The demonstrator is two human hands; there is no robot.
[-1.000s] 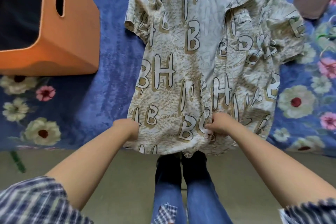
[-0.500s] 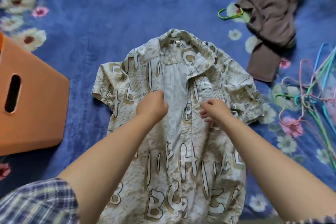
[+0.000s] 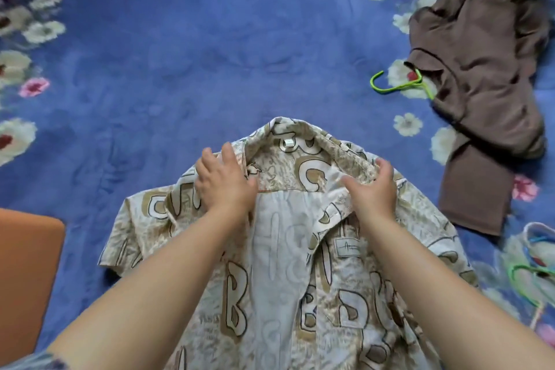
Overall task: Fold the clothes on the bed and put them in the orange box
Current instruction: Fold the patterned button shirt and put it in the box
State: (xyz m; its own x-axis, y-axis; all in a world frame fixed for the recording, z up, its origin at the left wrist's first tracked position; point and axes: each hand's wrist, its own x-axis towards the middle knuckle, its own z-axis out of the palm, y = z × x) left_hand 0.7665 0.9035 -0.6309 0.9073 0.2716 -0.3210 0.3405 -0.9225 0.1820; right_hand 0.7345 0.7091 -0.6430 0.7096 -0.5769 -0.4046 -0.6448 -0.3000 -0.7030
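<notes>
The printed shirt [image 3: 300, 249] lies face up on the bed [image 3: 180, 54], front open, the orange box [image 3: 27, 264] just beside its sleeve. The left hand [image 3: 223, 182] presses flat near the collar; the right hand [image 3: 372, 192], fingers loose, touches the collar's other side. Smoothing both front panels closed first would probably give cleaner folds.

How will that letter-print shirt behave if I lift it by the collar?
The letter-print shirt will probably hang limp: its cloth is thin and creased. The open front panels would likely swing apart. It looks light, so both hands, left hand and right hand, should manage easily.
</notes>
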